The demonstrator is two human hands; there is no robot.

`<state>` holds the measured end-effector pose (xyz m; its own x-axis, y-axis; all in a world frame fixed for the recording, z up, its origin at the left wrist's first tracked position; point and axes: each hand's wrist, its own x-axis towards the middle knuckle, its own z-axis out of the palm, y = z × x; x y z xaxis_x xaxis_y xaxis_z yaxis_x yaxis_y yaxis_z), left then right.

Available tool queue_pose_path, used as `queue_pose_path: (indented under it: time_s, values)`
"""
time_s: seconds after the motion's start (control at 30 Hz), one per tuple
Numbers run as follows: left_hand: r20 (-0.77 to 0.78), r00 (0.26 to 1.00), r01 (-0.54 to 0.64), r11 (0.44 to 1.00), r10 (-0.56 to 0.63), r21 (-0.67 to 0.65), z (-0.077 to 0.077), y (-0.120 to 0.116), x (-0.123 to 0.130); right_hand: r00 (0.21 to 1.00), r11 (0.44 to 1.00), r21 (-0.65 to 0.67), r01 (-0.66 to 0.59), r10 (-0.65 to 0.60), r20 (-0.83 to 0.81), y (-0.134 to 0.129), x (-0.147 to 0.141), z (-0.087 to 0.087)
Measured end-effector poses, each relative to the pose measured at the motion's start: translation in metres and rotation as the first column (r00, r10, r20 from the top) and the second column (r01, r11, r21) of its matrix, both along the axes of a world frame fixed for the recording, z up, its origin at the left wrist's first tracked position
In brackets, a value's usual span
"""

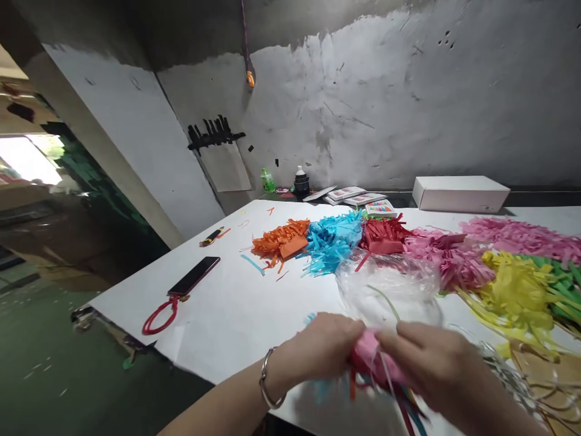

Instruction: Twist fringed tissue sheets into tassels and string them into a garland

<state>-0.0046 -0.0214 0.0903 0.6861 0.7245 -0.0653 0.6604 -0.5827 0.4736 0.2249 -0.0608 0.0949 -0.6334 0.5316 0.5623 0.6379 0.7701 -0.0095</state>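
Near the table's front edge, my left hand [327,345] is closed around a bundle of coloured paper fringe [367,351], pink on top with blue, red and orange strips hanging out. From the other side, my right hand [431,363] pinches the bundle's pink part. A thin pale strand [385,370] runs down by the right fingers, blurred by motion. Just beyond both hands lies a clear plastic bag [390,281], with a thin green strip [385,298] across it. The palms and much of the bundle are hidden.
Behind stand fringe piles: orange [281,237], light blue [333,236], red [385,233], pink [447,254], yellow [517,290] and green [572,290]. A phone [194,275] with a red strap and a cutter [211,236] lie left. A white box [460,194] sits by the wall.
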Motion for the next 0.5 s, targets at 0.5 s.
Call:
queue_pose_path:
  time_s: [0.5]
  values:
    - [0.306, 0.936, 0.265, 0.924, -0.176, -0.277, 0.014, 0.007, -0.01, 0.991, 0.968, -0.245, -0.061, 0.029, -0.13, 0.011, 0.008, -0.014]
